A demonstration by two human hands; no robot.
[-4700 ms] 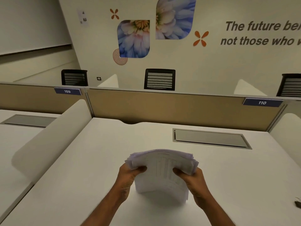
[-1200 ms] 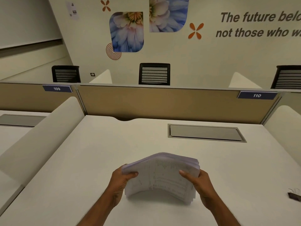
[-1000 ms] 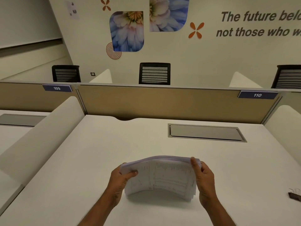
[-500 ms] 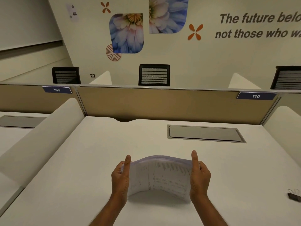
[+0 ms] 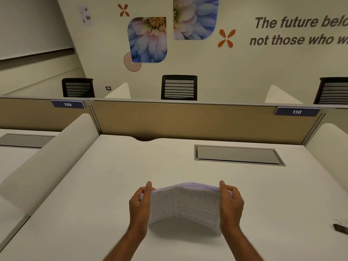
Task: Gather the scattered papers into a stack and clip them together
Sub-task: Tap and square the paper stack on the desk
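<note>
One table [image 5: 94, 185] carries the work: a white top with a grey hatch [image 5: 238, 155] set flush in its far right part.

Stack [image 5: 188, 204]: held on edge over the near middle of the table, printed face toward the person. Its long axis runs left to right. The sheets bow between the hands, and the top edges look nearly flush. Whether the lower edge touches the table cannot be told.

Left hand [image 5: 140, 204]: grips the left edge of the stack, with the thumb up along the near face and the fingers curled behind.

Right hand [image 5: 231, 202]: grips the right edge in the same way, mirrored.

Clip [image 5: 340, 228]: a dark binder clip lies on the table at the right border of the view, partly cut off. It is well apart from the stack. It lies to the right of the right hand and slightly nearer the person. The right hand is clearly the nearer one; the left hand is beyond the full width of the stack. Which way the mouth of the clip faces cannot be told.

Assessment: gathering appears complete and clipping is not yet done. The next move probably needs the left hand to carry the stack alone while the right hand reaches out to its right. With one grip released, the bowed sheets may fan apart.
</note>
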